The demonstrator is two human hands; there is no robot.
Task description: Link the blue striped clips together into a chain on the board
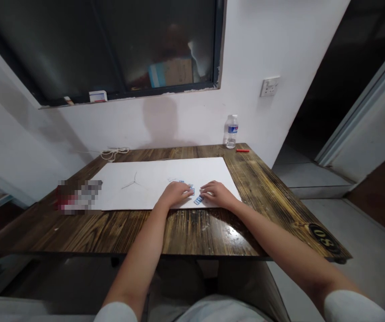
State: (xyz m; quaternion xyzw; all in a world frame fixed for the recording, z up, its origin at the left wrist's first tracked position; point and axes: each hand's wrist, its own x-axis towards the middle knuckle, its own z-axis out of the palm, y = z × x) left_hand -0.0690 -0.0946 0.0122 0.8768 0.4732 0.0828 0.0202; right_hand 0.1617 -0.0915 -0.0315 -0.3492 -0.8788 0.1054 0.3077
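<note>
Left hand and right hand low on a white sheet, fingers slightly curled, tips among small blue pieces near the sheet's front edge, any grip impossible to tell. At the dark wooden worktop's far corner, a water bottle and red stick; above, a white wall with a dark window.

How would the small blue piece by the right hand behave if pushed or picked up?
The small blue piece looks thin and flat, so probably light. It would likely slide, not roll, on the white sheet, and may be fiddly to pinch.
</note>
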